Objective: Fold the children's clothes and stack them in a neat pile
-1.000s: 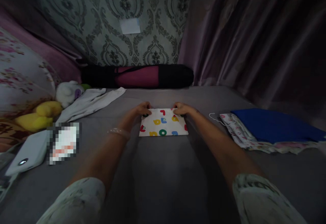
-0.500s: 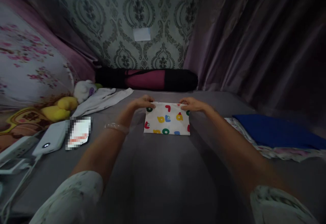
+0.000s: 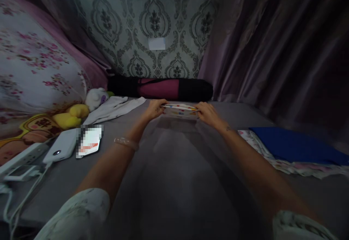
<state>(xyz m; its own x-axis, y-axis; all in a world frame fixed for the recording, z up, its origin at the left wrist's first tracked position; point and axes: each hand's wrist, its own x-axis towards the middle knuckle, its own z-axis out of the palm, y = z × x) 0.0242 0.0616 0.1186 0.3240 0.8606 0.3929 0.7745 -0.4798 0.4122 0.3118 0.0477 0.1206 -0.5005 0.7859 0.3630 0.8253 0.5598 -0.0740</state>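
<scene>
A folded white cloth (image 3: 180, 113) printed with colourful letters is held up off the grey bed surface, a shadow beneath it. Its layered edge faces me, so only a narrow strip of the print shows. My left hand (image 3: 156, 110) grips the cloth's left end, with a clear bracelet on the wrist. At the right end, my right hand (image 3: 208, 113) pinches it the same way. The fingertips of both hands are partly hidden behind the cloth.
Blue folded fabric (image 3: 297, 145) lies on patterned cloth at right. At left are a phone (image 3: 89, 142), a white power bank (image 3: 61, 146), a power strip (image 3: 25, 158) with cables, plush toys (image 3: 72, 116) and pale clothing (image 3: 114, 109). A black and maroon roll (image 3: 158, 88) lies along the wall.
Both hands have lifted the cloth off the bed and tilted it, so its flat printed face has turned mostly out of sight. The camera view has tipped slightly upward.
</scene>
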